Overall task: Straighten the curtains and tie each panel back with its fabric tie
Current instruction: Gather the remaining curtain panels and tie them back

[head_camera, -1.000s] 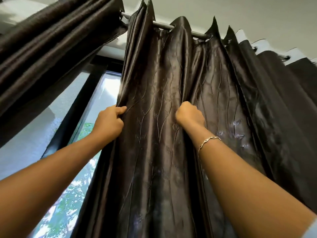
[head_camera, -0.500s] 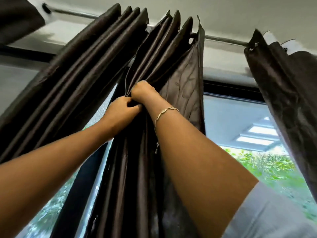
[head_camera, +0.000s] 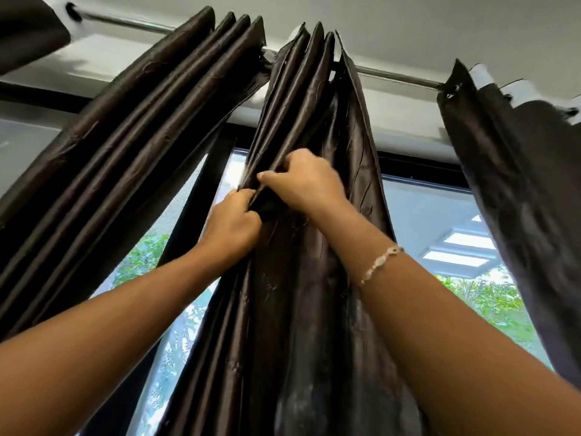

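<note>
A dark brown satin curtain panel (head_camera: 301,309) hangs from a metal rod (head_camera: 396,76), gathered into tight pleats in the middle of the view. My left hand (head_camera: 232,225) grips the pleats' left edge, fingers curled round the folds. Just above and to its right, my right hand (head_camera: 305,184), with a bracelet at the wrist, pinches the same folds. A second gathered panel (head_camera: 132,146) slants away at the left. A third panel (head_camera: 518,190) hangs at the right. No fabric tie is in view.
Behind the curtains is a window with a black frame (head_camera: 195,215), green foliage outside (head_camera: 490,297). The ceiling (head_camera: 408,26) is close above the rod. Glass shows between the middle and right panels.
The middle panel went from spread wide to bunched into narrow pleats. Both hands came together on the folds, and the view swung to show open window at the right.
</note>
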